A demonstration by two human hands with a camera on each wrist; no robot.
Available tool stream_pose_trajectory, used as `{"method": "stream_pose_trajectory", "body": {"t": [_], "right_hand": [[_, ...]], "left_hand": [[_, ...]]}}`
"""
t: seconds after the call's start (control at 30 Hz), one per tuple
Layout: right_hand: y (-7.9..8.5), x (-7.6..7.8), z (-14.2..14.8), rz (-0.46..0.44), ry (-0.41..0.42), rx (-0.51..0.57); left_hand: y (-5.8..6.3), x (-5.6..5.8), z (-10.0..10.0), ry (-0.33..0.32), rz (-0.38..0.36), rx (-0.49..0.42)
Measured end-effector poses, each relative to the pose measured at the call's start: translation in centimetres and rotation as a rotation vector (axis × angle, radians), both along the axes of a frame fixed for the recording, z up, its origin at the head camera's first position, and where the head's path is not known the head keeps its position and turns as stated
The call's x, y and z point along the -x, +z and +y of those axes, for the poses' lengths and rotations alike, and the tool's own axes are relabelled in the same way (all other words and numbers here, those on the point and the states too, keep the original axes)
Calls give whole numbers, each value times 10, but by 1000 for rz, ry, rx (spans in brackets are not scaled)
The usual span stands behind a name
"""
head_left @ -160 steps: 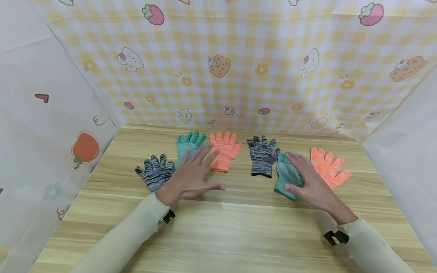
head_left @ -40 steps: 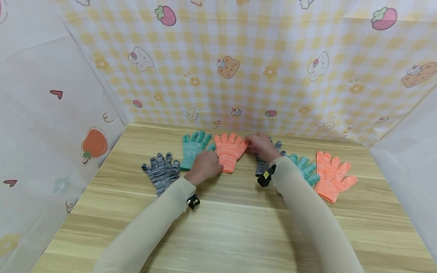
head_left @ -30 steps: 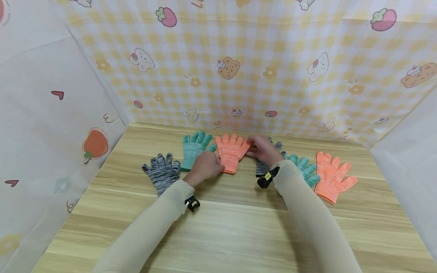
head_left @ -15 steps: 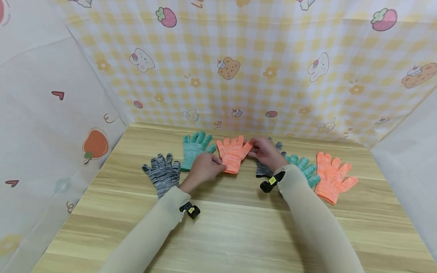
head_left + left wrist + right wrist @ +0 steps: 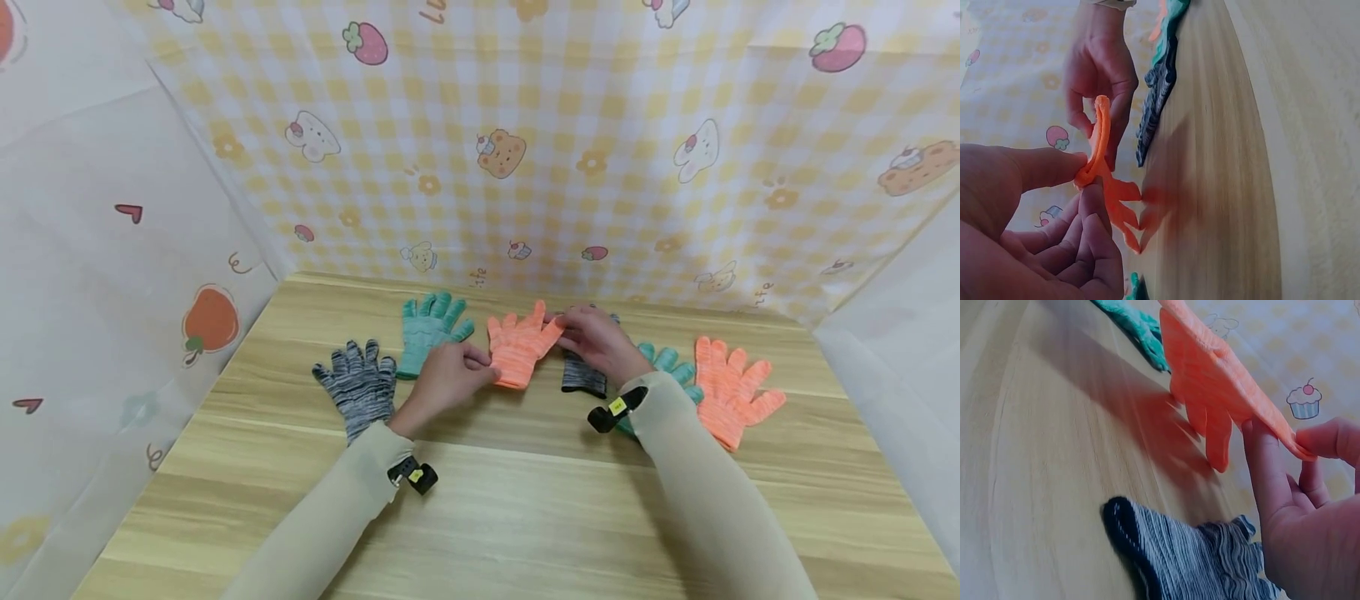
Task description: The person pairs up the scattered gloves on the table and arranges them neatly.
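Note:
An orange knit glove (image 5: pixel 517 350) hangs between both hands, raised off the table; its shadow falls apart from it in the wrist views. My left hand (image 5: pixel 446 379) pinches the cuff (image 5: pixel 1099 147) between thumb and fingers. With thumb and fingertips, my right hand (image 5: pixel 606 343) grips the glove's thumb, seen in the right wrist view as a thin orange end (image 5: pixel 1300 452). The other glove fingers droop toward the table. Under the right hand lies a black-and-grey glove (image 5: pixel 583 377), partly hidden. To the left of the raised glove lies a green glove (image 5: pixel 427 335).
Another black-and-grey glove (image 5: pixel 358 383) lies at the left, partly behind the left forearm. Right of centre, a second green glove (image 5: pixel 666 360) is partly covered by the right sleeve. Beyond it rests another orange glove (image 5: pixel 731 396). A checked cloth (image 5: pixel 547 200) backs the wooden table (image 5: pixel 480 517).
Both hands, spread above the gloves at first, have come to the middle orange glove and grasped it. The glove has risen off the table and shifted slightly right.

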State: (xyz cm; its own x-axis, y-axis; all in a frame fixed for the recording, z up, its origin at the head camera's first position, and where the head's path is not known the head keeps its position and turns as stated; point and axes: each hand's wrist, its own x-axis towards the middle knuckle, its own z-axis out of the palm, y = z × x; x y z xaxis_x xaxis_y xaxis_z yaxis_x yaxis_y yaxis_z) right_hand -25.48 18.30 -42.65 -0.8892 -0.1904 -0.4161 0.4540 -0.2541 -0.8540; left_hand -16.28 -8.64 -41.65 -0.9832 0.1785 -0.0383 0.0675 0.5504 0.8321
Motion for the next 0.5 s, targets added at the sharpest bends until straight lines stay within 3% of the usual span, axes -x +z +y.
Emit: {"method": "stream_pose_trajectory", "body": {"t": [0.5], "right_hand": [[-2,-14,19,88,42,-12]], "left_hand": [[-2,-14,6,-21,67,-34]]}}
